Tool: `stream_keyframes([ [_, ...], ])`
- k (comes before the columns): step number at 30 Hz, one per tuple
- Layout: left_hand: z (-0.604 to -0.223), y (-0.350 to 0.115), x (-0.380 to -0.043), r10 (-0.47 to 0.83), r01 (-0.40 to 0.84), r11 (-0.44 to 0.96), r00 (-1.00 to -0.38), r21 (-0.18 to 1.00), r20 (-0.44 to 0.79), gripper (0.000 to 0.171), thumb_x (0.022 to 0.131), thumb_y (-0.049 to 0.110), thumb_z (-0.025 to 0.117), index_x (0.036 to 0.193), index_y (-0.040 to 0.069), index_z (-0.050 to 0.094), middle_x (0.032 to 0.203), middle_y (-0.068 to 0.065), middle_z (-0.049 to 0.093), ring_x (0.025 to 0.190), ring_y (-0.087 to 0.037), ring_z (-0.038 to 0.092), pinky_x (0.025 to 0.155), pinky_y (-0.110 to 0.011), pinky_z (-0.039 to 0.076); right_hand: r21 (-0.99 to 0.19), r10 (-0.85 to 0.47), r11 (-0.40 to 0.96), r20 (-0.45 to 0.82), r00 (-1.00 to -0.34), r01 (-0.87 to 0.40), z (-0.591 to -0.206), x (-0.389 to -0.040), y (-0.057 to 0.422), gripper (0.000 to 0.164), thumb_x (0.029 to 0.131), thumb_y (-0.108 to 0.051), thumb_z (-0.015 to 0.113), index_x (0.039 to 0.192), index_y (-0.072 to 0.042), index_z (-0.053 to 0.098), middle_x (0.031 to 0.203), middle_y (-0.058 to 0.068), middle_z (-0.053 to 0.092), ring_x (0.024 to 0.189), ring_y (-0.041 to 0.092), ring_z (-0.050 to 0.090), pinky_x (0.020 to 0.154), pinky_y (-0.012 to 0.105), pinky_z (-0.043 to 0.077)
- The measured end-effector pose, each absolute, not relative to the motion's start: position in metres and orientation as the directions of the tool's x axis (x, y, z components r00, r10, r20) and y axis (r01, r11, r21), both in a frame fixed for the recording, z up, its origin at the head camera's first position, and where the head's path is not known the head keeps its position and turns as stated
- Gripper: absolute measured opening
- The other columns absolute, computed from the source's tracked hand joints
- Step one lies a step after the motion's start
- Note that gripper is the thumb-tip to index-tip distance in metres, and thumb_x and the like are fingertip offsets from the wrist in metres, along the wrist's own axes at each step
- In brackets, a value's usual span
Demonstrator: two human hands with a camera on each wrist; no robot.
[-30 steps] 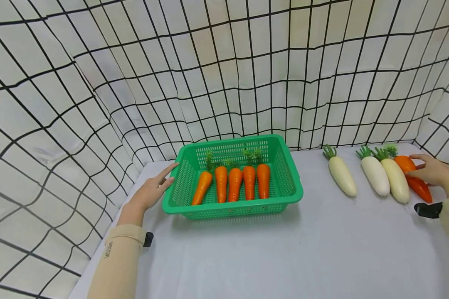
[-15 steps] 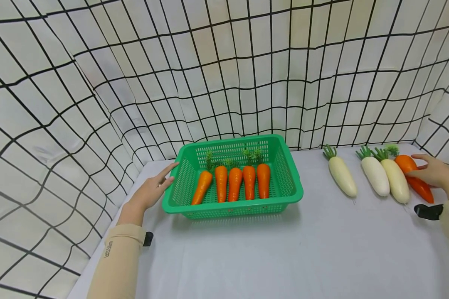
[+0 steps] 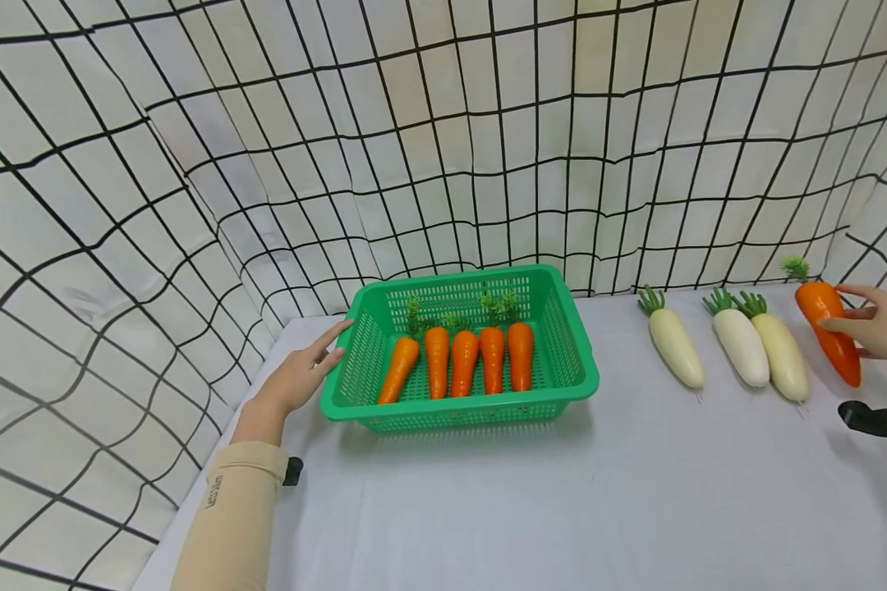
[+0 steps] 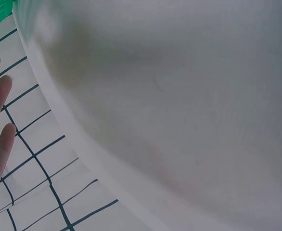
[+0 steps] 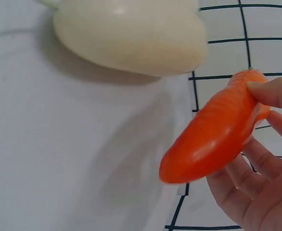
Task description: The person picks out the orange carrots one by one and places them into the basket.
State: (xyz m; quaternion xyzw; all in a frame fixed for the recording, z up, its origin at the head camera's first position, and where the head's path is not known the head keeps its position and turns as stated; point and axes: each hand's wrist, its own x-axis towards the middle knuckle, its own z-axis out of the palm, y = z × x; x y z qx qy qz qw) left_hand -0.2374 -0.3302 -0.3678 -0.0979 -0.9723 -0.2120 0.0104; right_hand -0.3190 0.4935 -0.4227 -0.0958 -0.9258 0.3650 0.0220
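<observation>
At the right of the head view, my right hand (image 3: pixel 875 324) pinches an orange carrot (image 3: pixel 828 328) with a green leafy top. The right wrist view shows the carrot (image 5: pixel 213 134) between thumb and fingers, raised off the table with its shadow below. My left hand (image 3: pixel 299 380) touches the left rim of a green plastic basket (image 3: pixel 458 416), its fingers extended. Inside the basket several carrots (image 3: pixel 465 361) lie side by side, leafy tops toward the back. Left of the held carrot lie three white radishes (image 3: pixel 741 346) with green stems. The left wrist view catches only some left fingers (image 4: pixel 4 101).
A white cloth covers the table (image 3: pixel 473 509). White walls with a black grid (image 3: pixel 443 148) stand close behind the basket and along both sides. A dark wrist-camera mount (image 3: pixel 874 419) sits below the right hand.
My right hand has lifted the carrot from beside the rightmost radish and moved it slightly right and up. The left hand and basket have hardly moved.
</observation>
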Motion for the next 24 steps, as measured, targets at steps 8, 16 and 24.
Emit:
stream_keyframes([
  [8,-0.369,-0.333,-0.238,0.187,0.199,0.888,-0.98,0.415,0.069,0.061,0.11,0.053,0.032,0.165,0.03,0.021,0.14,-0.034,0.054,0.124,-0.053,0.055,0.096,-0.072,0.042,-0.767,0.224,0.63,0.027,-0.974,0.123,-0.411,-0.329,0.48,0.084,0.103,-0.05,0.051,0.167,-0.023,0.003,0.137,0.038,0.038,0.09,0.032,0.061,0.072,0.056,0.059],
  [16,-0.369,-0.331,-0.239,0.178,0.186,0.891,-0.982,0.414,0.057,0.062,0.109,0.055,0.032,0.165,0.031,0.021,0.143,-0.032,0.052,0.126,-0.053,0.054,0.098,-0.072,0.041,-0.862,0.079,0.507,0.06,-0.995,-0.012,-0.358,-0.29,0.416,0.075,0.109,-0.031,0.049,0.167,-0.021,0.004,0.141,0.041,0.033,0.095,0.023,0.059,0.069,0.031,0.06],
  [24,-0.369,-0.331,-0.238,0.186,0.197,0.891,-0.98,0.409,0.067,0.061,0.11,0.054,0.032,0.165,0.03,0.021,0.143,-0.033,0.052,0.125,-0.053,0.054,0.097,-0.072,0.041,-0.987,-0.135,0.157,0.003,-0.991,-0.024,-0.332,-0.283,0.378,0.081,0.109,-0.022,0.05,0.165,-0.034,-0.007,0.12,-0.012,0.04,0.088,-0.005,0.06,0.065,0.02,0.054],
])
